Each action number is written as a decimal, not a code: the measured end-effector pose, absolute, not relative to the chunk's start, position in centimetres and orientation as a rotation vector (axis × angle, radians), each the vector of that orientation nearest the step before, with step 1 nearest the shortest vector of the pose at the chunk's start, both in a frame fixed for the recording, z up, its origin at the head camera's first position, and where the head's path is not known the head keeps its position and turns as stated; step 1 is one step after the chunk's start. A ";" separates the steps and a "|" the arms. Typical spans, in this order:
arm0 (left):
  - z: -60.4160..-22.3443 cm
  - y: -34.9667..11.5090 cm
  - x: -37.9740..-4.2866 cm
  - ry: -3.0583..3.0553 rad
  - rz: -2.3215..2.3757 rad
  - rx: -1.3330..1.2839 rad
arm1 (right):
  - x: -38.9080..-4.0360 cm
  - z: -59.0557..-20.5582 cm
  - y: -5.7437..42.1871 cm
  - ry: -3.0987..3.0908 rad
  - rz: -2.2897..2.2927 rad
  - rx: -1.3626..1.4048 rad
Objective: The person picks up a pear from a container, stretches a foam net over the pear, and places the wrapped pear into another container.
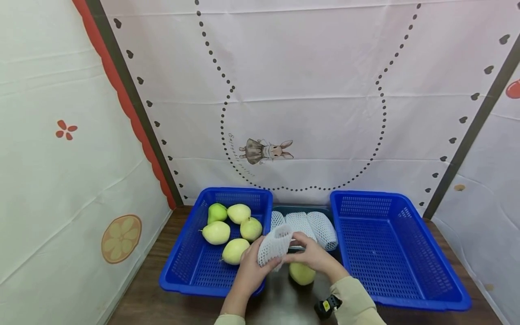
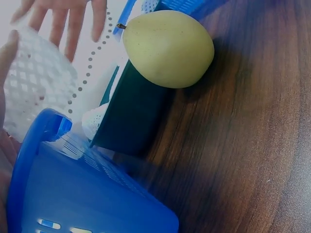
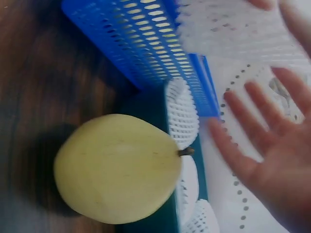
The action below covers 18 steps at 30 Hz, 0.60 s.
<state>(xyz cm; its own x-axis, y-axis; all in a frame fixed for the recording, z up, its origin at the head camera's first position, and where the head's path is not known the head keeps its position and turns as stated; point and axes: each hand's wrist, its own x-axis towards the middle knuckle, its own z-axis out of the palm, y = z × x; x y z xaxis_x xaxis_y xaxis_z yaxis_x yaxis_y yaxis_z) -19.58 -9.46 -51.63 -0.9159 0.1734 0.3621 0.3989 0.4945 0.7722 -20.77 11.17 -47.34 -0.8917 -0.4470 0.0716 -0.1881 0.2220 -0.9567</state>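
Observation:
A white foam net sleeve [image 1: 274, 246] is held in my left hand [image 1: 251, 266], its mouth tipped up and toward the right. My right hand [image 1: 310, 253] is beside the sleeve, with its fingers spread and mostly straight in the right wrist view, near the sleeve's mouth. Below the hands a yellow-green pear [image 1: 302, 274] lies on the table; its stem shows clearly in the left wrist view, where the same pear [image 2: 167, 48] stands large. Behind the hands, a dark teal tray [image 1: 302, 209] contains several white foam nets [image 1: 322, 227].
On the left a blue basket [image 1: 191, 289] holds several pears [image 1: 216, 233]. A second blue basket [image 1: 386, 257] is on the right. A wooden table [image 1: 138, 293] lies under everything, with a printed cloth [image 1: 308, 90] behind. A black device [image 1: 327, 307] sits on the right wrist.

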 end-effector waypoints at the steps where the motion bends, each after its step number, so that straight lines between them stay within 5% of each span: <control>1: -51.6 -9.5 -19.5 -2.485 -1.393 -0.511 | -20.8 -47.5 11.1 2.299 -1.760 -0.574; 9: -51.5 -9.9 -19.2 -2.433 -1.490 -0.532 | -21.5 -47.3 12.0 2.433 -1.993 -0.174; 18: -51.4 -10.1 -19.1 -2.398 -1.652 -0.465 | -22.2 -47.1 12.7 2.540 -1.959 -0.054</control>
